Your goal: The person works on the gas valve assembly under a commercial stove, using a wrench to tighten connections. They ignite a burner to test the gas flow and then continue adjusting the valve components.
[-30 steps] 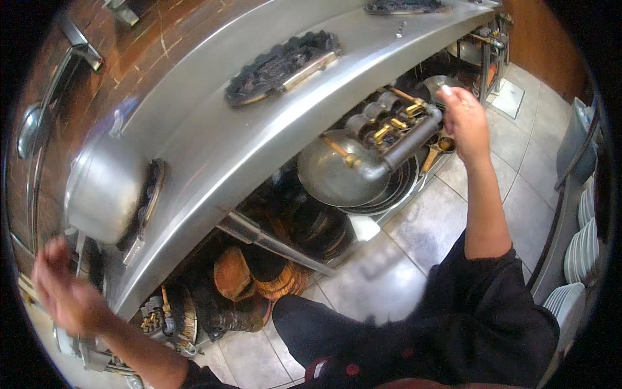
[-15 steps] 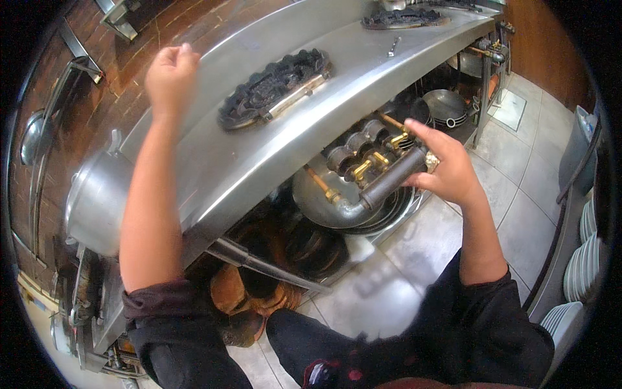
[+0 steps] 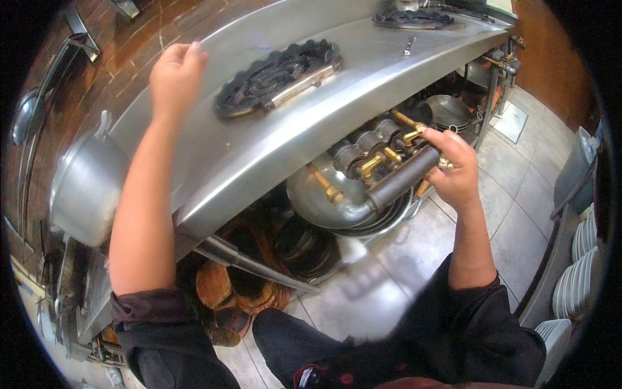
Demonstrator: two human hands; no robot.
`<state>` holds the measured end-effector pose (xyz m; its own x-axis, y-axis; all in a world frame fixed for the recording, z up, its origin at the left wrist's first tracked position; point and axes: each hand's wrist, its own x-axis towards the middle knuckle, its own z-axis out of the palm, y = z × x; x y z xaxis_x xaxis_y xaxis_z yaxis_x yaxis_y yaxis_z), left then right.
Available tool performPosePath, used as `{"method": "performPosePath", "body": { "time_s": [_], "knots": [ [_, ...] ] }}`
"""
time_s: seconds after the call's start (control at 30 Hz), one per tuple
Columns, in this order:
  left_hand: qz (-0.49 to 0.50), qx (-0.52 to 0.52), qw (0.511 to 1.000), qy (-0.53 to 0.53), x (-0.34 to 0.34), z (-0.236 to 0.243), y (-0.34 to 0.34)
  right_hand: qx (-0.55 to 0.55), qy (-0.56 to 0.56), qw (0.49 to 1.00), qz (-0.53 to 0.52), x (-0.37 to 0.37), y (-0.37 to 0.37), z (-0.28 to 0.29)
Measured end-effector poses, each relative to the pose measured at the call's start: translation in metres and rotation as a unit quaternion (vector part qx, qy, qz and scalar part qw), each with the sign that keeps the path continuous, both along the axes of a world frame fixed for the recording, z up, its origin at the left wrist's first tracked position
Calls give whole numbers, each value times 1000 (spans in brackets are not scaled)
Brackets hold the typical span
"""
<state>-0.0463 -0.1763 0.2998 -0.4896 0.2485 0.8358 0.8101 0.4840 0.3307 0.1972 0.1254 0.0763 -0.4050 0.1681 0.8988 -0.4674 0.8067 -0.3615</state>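
Below — metal pan (image 3: 306, 200) behind dark pipe (image 3: 403, 176), right hand (image 3: 459, 174) at pipe's end.

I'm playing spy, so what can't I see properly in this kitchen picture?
All in the head view:
Pot: its right side, behind the left forearm.
Wok: partly hidden by the pipe.
Left hand: anything small inside, hidden by its curl.
Right hand: whether it touches pipe or valve; too small to tell.

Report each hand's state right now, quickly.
Left hand: closed, fingers curled; nothing visibly held.
Right hand: partly curled at the dark cylindrical metal pipe; grip cannot be told.
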Motion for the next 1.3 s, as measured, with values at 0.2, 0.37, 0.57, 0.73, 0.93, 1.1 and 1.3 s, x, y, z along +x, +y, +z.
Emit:
{"method": "performPosePath", "body": {
  "time_s": [0.2, 0.37, 0.57, 0.73, 0.93, 1.1, 1.3],
  "knots": [
    [7, -13, 1000, -11, -4, -6, 3, -5, 11, 1000, 13, -1, 1, 0],
    [43, -98, 994, -36, -18, -15, -2, 3, 10, 1000, 6, -1, -2, 3],
    [40, -62, 995, -65, 1, -10, 5, 2, 15, 1000, 7, 0, 0, 3],
    [44, -64, 997, -30, 2, -7, 1, 4, 22, 1000, 11, 0, -2, 5],
    [4, -50, 996, -71, 2, -11, 5, 3, 19, 1000, 9, -1, -1, 4],
    [-1, -35, 997, -68, 4, -10, 1, 3, 16, 1000, 15, 0, -2, 4],
    [0, -17, 998, -63, 7, -8, 1, -3, 13, 1000, 18, 2, 1, 3]
  ]
}}
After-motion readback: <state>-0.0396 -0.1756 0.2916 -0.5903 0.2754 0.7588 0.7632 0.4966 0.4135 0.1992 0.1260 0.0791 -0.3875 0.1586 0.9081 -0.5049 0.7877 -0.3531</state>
